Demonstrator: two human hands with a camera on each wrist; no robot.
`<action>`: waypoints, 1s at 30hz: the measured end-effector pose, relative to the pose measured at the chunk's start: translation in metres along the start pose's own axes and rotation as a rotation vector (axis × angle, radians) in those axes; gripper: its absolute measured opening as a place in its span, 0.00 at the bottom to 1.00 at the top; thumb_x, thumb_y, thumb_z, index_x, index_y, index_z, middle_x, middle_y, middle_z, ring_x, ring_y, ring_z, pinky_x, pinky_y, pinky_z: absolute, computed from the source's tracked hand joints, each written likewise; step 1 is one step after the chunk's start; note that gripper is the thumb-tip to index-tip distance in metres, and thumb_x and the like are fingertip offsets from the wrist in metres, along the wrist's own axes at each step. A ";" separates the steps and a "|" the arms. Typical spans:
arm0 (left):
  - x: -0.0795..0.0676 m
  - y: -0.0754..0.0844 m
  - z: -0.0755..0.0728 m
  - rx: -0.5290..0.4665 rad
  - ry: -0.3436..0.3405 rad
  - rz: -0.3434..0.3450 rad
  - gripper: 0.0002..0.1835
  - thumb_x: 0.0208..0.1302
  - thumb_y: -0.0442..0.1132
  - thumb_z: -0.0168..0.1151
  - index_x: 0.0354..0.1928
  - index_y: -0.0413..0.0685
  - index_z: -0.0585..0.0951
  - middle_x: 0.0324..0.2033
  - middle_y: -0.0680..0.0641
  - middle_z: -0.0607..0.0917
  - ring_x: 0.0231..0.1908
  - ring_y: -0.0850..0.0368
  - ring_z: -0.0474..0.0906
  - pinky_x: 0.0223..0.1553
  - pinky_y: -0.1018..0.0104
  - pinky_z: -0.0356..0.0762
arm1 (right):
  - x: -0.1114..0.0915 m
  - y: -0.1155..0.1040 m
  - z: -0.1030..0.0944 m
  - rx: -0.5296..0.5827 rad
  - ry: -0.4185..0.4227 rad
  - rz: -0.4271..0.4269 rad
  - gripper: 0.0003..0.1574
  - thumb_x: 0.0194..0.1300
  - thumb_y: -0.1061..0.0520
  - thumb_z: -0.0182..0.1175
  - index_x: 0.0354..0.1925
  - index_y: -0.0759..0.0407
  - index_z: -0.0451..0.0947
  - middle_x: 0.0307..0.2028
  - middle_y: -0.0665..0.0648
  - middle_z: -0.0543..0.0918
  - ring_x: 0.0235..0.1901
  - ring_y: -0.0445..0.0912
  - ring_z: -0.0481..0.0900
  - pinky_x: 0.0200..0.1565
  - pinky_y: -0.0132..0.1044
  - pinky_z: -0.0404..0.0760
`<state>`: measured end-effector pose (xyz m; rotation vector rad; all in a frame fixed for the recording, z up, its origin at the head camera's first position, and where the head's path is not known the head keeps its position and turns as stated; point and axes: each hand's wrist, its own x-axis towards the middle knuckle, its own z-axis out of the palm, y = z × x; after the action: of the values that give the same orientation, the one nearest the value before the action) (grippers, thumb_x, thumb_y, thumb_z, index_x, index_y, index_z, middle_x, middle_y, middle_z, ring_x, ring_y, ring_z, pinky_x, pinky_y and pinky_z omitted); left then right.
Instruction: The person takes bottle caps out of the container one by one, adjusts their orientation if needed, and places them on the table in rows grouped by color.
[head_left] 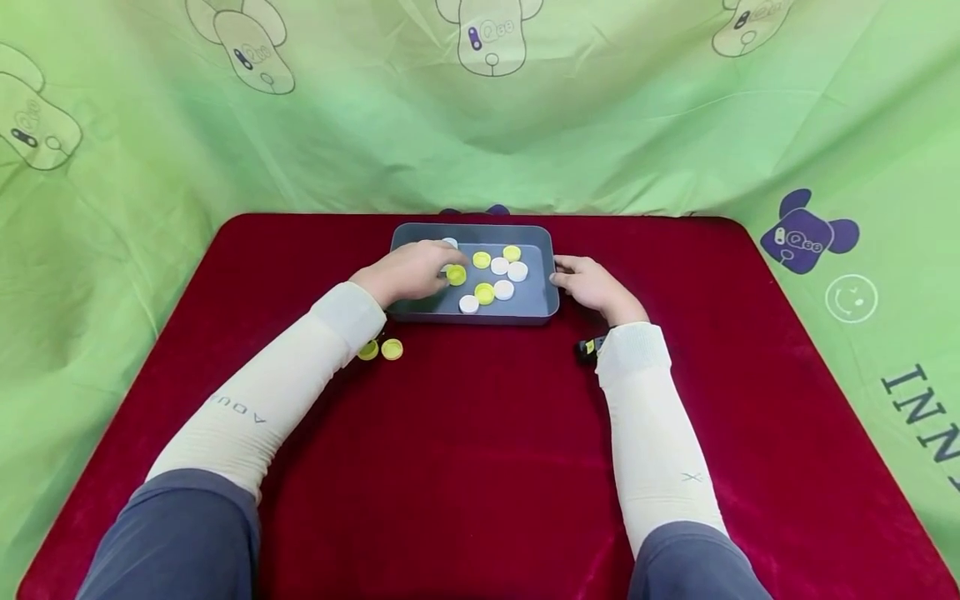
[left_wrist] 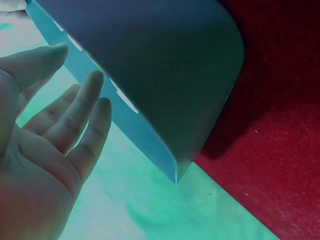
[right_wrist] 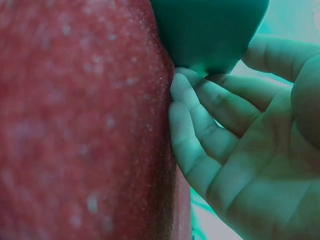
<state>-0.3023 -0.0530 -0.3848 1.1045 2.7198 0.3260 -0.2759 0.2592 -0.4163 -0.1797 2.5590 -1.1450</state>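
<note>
A grey rectangular tray (head_left: 517,319) stands at the back of the table with several yellow and white round caps lying in it. My left hand (head_left: 412,268) reaches over the tray's left side, fingers loosely bent. By its fingertips is a yellow cap (head_left: 456,275); in the left wrist view nothing shows between thumb and fingers. At the tray's right wall, my right hand (head_left: 592,285) grips the edge. The right wrist view shows its thumb and fingers (right_wrist: 187,120) on either side of the tray's corner (right_wrist: 210,35).
Two yellow caps (head_left: 392,349) lie on the red cloth (head_left: 480,450) beside the left sleeve. A small black object (head_left: 588,348) with a yellow mark shows partly behind the right cuff. Green printed cloth (head_left: 600,133) hangs behind the table.
</note>
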 end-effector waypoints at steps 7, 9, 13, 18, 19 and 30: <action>-0.006 -0.002 0.001 -0.005 0.002 -0.016 0.24 0.63 0.32 0.61 0.63 0.50 0.77 0.61 0.47 0.74 0.63 0.52 0.67 0.60 0.56 0.68 | 0.001 0.004 0.005 -0.028 -0.014 -0.030 0.34 0.74 0.56 0.50 0.73 0.63 0.56 0.68 0.64 0.64 0.61 0.55 0.66 0.64 0.50 0.62; -0.007 -0.002 0.003 -0.008 -0.003 -0.006 0.25 0.63 0.32 0.61 0.63 0.50 0.76 0.62 0.47 0.74 0.63 0.52 0.67 0.61 0.56 0.67 | 0.000 0.005 0.008 -0.029 -0.019 -0.031 0.34 0.74 0.56 0.50 0.73 0.64 0.56 0.68 0.64 0.64 0.62 0.54 0.65 0.65 0.50 0.62; -0.006 0.001 0.006 -0.013 -0.012 0.003 0.25 0.63 0.32 0.61 0.63 0.48 0.77 0.61 0.47 0.75 0.62 0.53 0.69 0.61 0.55 0.68 | -0.005 0.005 0.013 -0.003 -0.031 -0.017 0.34 0.74 0.56 0.51 0.73 0.64 0.56 0.67 0.65 0.66 0.64 0.53 0.65 0.65 0.49 0.62; 0.001 0.003 0.005 0.009 -0.031 -0.007 0.24 0.62 0.33 0.64 0.62 0.50 0.77 0.58 0.48 0.77 0.59 0.53 0.71 0.60 0.54 0.68 | -0.005 0.005 0.012 0.002 -0.005 -0.032 0.34 0.73 0.56 0.50 0.72 0.65 0.57 0.68 0.64 0.65 0.66 0.54 0.63 0.66 0.49 0.60; 0.003 0.004 0.005 0.012 -0.041 -0.005 0.24 0.62 0.34 0.64 0.62 0.50 0.77 0.58 0.47 0.77 0.59 0.52 0.71 0.60 0.54 0.68 | -0.004 0.006 0.011 0.001 0.001 -0.031 0.34 0.73 0.56 0.50 0.72 0.65 0.58 0.68 0.64 0.64 0.66 0.53 0.63 0.66 0.49 0.60; 0.013 0.002 0.002 0.045 -0.094 -0.029 0.25 0.62 0.37 0.65 0.63 0.52 0.78 0.57 0.49 0.79 0.56 0.52 0.72 0.55 0.51 0.73 | -0.003 0.002 0.003 -0.017 0.027 -0.048 0.33 0.73 0.57 0.50 0.72 0.64 0.60 0.67 0.63 0.66 0.63 0.52 0.64 0.65 0.48 0.62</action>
<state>-0.3092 -0.0424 -0.3872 1.0627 2.6702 0.2040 -0.2717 0.2594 -0.4189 -0.2329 2.6019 -1.1512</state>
